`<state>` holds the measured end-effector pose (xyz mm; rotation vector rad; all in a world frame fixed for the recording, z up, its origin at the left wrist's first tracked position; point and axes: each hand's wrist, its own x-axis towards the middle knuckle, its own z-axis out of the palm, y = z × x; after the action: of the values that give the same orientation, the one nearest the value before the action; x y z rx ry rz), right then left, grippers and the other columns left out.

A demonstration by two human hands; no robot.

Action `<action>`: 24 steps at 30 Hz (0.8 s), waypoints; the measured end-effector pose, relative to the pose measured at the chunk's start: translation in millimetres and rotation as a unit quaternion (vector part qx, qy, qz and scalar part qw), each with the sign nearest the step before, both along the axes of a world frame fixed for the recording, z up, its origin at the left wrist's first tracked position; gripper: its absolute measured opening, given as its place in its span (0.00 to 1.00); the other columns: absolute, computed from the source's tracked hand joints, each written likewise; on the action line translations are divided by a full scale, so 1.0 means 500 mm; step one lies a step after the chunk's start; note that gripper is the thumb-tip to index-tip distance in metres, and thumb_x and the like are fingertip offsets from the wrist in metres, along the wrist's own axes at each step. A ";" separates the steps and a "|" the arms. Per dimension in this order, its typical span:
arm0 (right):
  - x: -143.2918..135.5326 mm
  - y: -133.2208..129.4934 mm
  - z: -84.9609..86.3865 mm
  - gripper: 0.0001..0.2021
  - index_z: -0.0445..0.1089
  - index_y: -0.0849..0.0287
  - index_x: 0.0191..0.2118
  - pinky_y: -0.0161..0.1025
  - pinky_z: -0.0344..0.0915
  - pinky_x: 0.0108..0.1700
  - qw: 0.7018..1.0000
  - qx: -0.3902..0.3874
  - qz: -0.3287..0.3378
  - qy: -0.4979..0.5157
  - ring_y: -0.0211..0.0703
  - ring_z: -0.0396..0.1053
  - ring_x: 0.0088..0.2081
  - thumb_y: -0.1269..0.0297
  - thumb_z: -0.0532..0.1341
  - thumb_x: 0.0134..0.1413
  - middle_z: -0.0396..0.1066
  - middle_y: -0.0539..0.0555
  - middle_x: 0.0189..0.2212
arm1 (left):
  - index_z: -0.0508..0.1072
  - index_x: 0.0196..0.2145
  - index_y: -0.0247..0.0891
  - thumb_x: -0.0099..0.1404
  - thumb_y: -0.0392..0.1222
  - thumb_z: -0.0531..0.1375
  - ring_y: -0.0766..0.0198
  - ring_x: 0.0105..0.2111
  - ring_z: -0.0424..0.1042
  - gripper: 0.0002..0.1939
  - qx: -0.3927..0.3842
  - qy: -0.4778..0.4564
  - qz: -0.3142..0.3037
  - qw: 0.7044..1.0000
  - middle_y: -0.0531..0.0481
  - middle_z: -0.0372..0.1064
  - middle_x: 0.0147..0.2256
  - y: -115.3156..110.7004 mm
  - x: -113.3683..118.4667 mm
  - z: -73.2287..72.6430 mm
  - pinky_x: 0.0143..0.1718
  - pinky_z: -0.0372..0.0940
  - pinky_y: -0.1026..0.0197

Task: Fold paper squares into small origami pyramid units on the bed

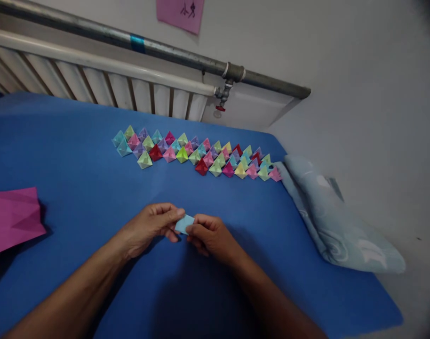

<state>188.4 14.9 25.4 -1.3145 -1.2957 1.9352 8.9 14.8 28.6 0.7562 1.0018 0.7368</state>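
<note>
A small piece of folded light-blue paper is held between my two hands, above the blue surface. My left hand pinches its left edge, thumb on top. On the other side my right hand grips the right edge, its thumb pressed on the paper's face and the other fingers curled beneath. Beyond the hands, several folded paper pieces in pink, red, green, yellow, purple and blue are lined up in staggered rows across the blue surface.
At the left edge lies a larger creased magenta paper. A folded pale-blue patterned cloth rests at the right against the wall. Behind the blue surface are a white radiator and a metal pipe with a red-handled valve. A pink note hangs above.
</note>
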 end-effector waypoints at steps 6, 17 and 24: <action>-0.009 -0.006 -0.002 0.10 0.62 0.58 0.22 0.28 0.47 0.15 0.999 0.026 -0.010 -0.016 0.27 0.51 0.13 0.62 0.60 0.49 0.58 0.41 0.13 | 0.70 0.23 0.35 0.52 0.53 0.67 0.70 0.20 0.66 0.18 0.061 0.080 0.051 0.994 0.53 0.69 0.22 -0.001 0.014 -0.006 0.25 0.63 0.64; -0.005 -0.012 -0.003 0.11 0.66 0.59 0.27 0.30 0.50 0.20 0.997 0.073 0.031 0.016 0.29 0.53 0.18 0.58 0.57 0.53 0.61 0.44 0.19 | 0.69 0.24 0.35 0.57 0.54 0.64 0.70 0.19 0.65 0.18 0.090 0.057 0.048 0.993 0.54 0.67 0.20 -0.010 0.020 -0.004 0.23 0.61 0.65; -0.005 -0.015 0.003 0.13 0.65 0.59 0.25 0.31 0.49 0.21 0.995 0.096 -0.003 0.024 0.30 0.52 0.18 0.56 0.56 0.54 0.57 0.43 0.16 | 0.73 0.29 0.34 0.58 0.51 0.64 0.69 0.24 0.68 0.15 0.081 -0.008 0.019 0.997 0.52 0.70 0.24 -0.009 0.010 -0.001 0.29 0.64 0.64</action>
<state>185.8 7.2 26.8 -1.1684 -1.4133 1.7772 13.9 10.5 28.2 0.8723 0.9526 0.8626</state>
